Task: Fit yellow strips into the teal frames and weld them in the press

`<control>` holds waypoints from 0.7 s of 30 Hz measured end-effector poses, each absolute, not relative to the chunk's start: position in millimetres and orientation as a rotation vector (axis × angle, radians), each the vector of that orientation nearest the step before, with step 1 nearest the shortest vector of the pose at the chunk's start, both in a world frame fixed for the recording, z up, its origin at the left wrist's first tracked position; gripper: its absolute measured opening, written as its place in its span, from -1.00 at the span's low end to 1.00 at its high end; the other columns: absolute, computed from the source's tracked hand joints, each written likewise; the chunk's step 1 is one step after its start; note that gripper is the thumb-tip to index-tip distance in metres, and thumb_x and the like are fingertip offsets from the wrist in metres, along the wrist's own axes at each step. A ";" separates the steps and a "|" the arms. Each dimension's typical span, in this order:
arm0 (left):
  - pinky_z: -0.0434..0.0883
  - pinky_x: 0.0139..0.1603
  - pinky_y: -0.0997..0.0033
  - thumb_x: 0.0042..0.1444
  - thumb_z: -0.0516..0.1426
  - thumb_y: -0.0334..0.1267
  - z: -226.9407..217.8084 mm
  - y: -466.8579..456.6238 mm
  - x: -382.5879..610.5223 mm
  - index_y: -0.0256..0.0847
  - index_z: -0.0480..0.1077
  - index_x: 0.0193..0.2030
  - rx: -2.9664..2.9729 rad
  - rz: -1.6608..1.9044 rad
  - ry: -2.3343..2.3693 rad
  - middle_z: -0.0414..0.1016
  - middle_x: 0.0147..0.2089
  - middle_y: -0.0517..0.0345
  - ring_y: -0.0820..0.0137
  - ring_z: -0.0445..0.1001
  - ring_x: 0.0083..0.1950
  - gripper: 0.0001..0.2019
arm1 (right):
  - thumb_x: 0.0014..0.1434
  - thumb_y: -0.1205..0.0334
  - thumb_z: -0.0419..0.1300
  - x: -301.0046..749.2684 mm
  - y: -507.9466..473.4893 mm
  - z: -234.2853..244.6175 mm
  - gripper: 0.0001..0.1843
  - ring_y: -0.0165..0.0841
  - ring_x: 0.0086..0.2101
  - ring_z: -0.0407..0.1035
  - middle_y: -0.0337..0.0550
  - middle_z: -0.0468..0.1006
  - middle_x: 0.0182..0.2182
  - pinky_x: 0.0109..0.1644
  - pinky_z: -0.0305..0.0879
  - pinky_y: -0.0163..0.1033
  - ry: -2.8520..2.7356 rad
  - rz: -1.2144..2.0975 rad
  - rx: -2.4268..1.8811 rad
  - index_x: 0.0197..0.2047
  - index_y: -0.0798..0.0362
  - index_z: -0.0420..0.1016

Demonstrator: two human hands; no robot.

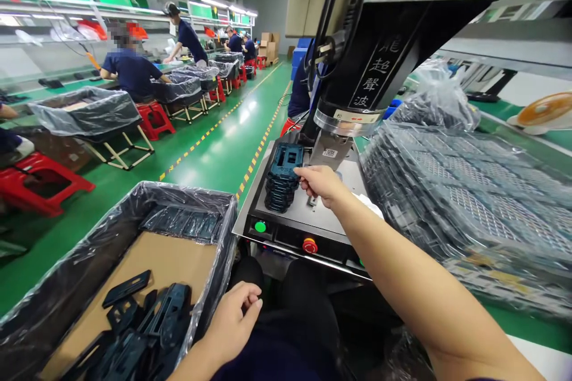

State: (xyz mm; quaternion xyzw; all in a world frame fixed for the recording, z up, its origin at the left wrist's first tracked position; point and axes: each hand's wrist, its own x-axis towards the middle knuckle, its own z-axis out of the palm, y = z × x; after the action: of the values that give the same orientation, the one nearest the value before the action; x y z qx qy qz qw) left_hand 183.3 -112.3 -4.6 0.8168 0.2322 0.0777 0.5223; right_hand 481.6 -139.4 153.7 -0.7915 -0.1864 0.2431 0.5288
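Note:
A stack of dark teal plastic frames (282, 187) with cut-out windows stands at the left of the machine's metal bed. My right hand (319, 183) reaches across from the right, its thumb and forefinger pinched at the right edge of the top frame. Right behind that hand is the metal head (329, 152) of a black ultrasonic machine (361, 65). My left hand (236, 314) hovers over my lap, beside the bin, with its fingers loosely curled and nothing visible in them.
At left, a plastic-lined bin (138, 190) holds loose dark plastic parts (147, 321) on cardboard. A red stop button (310, 245) and green button (260, 226) sit on the machine's front. Stacked clear trays (469, 190) stand at right. Co-workers (129, 68) sit along the left bench.

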 end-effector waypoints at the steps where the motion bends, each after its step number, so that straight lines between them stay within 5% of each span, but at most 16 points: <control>1: 0.39 -0.11 0.35 0.25 0.03 -0.11 -5.1 -112.5 180.4 -0.18 0.45 -0.16 1.955 0.197 0.569 0.47 -0.24 0.06 0.34 0.44 -0.23 -0.76 | 0.20 0.25 0.19 480.5 -137.9 155.5 -0.69 -0.51 -0.74 0.11 -0.31 0.30 -0.72 -0.69 -0.06 -0.40 -0.437 0.570 -1.889 -0.56 0.08 0.29; 9: 0.41 -0.06 0.33 0.06 0.22 0.10 -18.5 -114.6 177.7 -0.20 0.51 -0.15 1.683 0.162 0.685 0.54 -0.26 0.06 0.29 0.49 -0.19 -0.59 | 0.18 0.22 0.16 444.1 -208.6 147.6 -0.70 -0.48 -0.59 0.21 -0.33 0.32 -0.65 -0.50 0.12 -0.41 -0.735 0.384 -1.819 -0.56 0.07 0.29; 16: 0.50 -0.26 0.18 -0.12 0.20 0.36 11.8 -132.0 218.0 -0.14 0.47 -0.10 0.947 -0.099 0.562 0.57 -0.10 -0.03 0.14 0.52 -0.21 -0.36 | 0.12 0.24 0.30 371.5 -350.8 78.7 -0.84 -0.48 -0.51 0.25 -0.34 0.44 -0.56 -0.44 0.06 -0.39 -1.273 0.701 -2.084 -0.46 0.10 0.50; 21: 0.50 -0.31 0.34 -0.11 0.36 0.02 20.1 -165.9 250.0 -0.22 0.39 0.06 1.200 -0.596 0.567 0.60 -0.13 -0.04 0.27 0.55 -0.32 -0.39 | 0.15 0.19 0.34 342.8 -407.7 47.6 -0.85 -0.48 -0.50 0.28 -0.34 0.47 -0.54 -0.43 0.05 -0.38 -1.138 0.812 -2.236 -0.40 0.06 0.54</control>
State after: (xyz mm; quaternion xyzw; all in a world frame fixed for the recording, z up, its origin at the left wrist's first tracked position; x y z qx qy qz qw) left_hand 250.0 -165.9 20.1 0.5484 0.2589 -0.2724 0.7470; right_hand 342.8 -407.7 47.6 -0.8211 -0.4179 0.2983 0.2495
